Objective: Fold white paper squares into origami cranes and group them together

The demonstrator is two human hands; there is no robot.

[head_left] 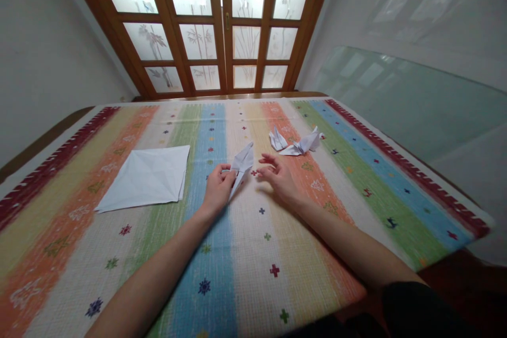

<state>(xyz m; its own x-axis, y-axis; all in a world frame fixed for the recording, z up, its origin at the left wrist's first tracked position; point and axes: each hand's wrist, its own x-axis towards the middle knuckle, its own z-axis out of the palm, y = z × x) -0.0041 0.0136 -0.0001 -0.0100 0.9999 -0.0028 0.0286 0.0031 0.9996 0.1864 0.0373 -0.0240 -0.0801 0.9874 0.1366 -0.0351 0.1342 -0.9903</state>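
Note:
Near the middle of the table, my left hand (pixel 218 186) pinches a folded white paper figure (pixel 244 159), which has a pointed top and a narrow strip hanging toward me. The thumb and fingers close around its lower left side. To the right of it, my right hand (pixel 280 178) is held a little apart from the paper, fingers curved and spread, with nothing between them. Beyond that hand lie finished-looking folded paper cranes, a small one (pixel 278 139) and a larger one (pixel 304 144) with its wings out.
A stack of creased white paper sheets (pixel 152 175) lies on the left of the table. A striped, patterned tablecloth (pixel 253 285) covers the tabletop. Wooden doors with frosted panes (pixel 206 42) stand behind the table, and a glass panel (pixel 396 100) leans along the right wall.

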